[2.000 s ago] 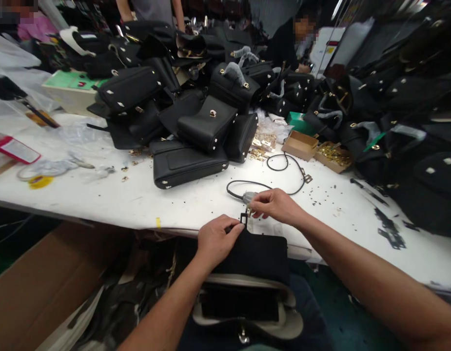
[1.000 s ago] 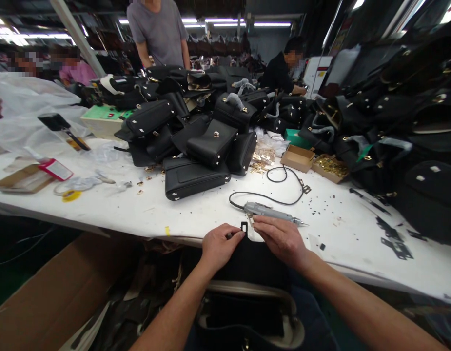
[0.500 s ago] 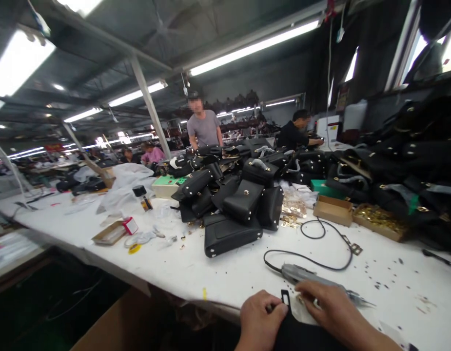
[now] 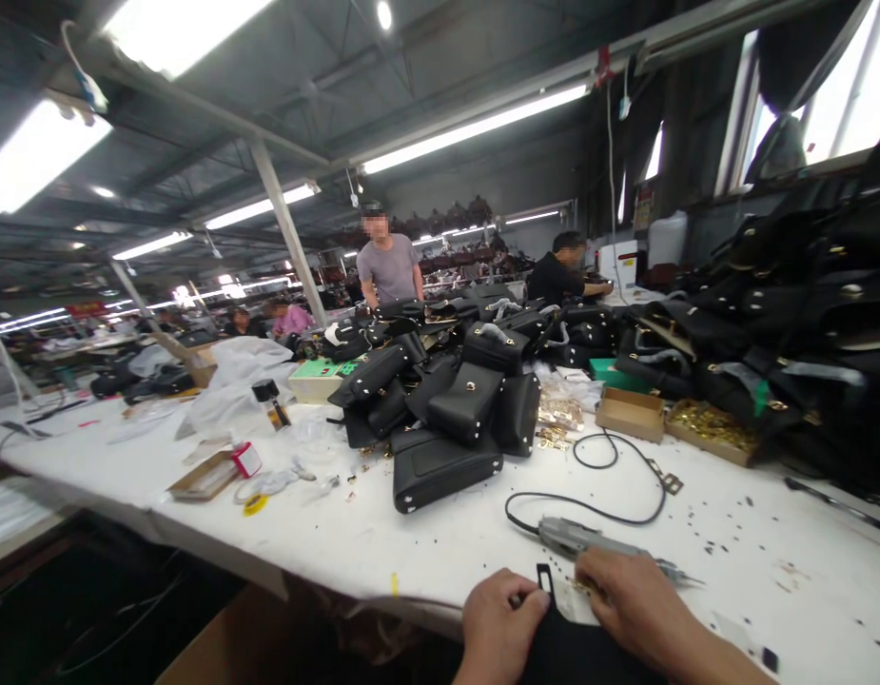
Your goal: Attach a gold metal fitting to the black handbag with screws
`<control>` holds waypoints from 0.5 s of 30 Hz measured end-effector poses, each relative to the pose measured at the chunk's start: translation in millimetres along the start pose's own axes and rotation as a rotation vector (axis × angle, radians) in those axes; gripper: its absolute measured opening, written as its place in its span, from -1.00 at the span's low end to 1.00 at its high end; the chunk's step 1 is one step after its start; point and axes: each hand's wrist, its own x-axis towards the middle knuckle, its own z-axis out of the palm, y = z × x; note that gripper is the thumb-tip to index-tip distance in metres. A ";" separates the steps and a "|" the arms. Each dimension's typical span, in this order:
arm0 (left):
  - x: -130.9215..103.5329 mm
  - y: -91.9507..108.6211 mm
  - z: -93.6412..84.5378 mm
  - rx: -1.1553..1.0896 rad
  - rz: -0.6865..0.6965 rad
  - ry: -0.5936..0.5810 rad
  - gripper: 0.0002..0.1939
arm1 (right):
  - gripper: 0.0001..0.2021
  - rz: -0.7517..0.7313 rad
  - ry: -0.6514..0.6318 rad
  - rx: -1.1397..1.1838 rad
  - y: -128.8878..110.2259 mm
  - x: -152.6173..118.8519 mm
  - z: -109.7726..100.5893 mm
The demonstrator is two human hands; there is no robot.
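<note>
At the bottom edge my left hand (image 4: 498,623) pinches the top of a black bag piece (image 4: 582,652) just under its small black rectangular loop (image 4: 545,579). My right hand (image 4: 629,599) rests fingers-down on the same piece to the right of the loop, touching small gold hardware there. Just beyond my right hand, a grey electric screwdriver (image 4: 596,544) lies on the white table (image 4: 382,542), with its black cable (image 4: 589,504) curling away behind it.
A heap of black handbags (image 4: 446,400) fills the table's middle, and more bags (image 4: 789,314) are stacked on the right. Cardboard boxes of gold fittings (image 4: 703,428) sit nearby. Two people (image 4: 389,262) work at the far side, and others sit further back on the left.
The camera has tilted up from my lap to the workshop. My right hand has let go of the screwdriver, which now lies on the table, and has come to rest on the bag piece.
</note>
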 end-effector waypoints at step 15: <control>1.2 -1.8 2.1 0.015 0.010 0.006 -0.76 | -0.85 0.118 -0.299 0.006 -4.1 17.2 -12.8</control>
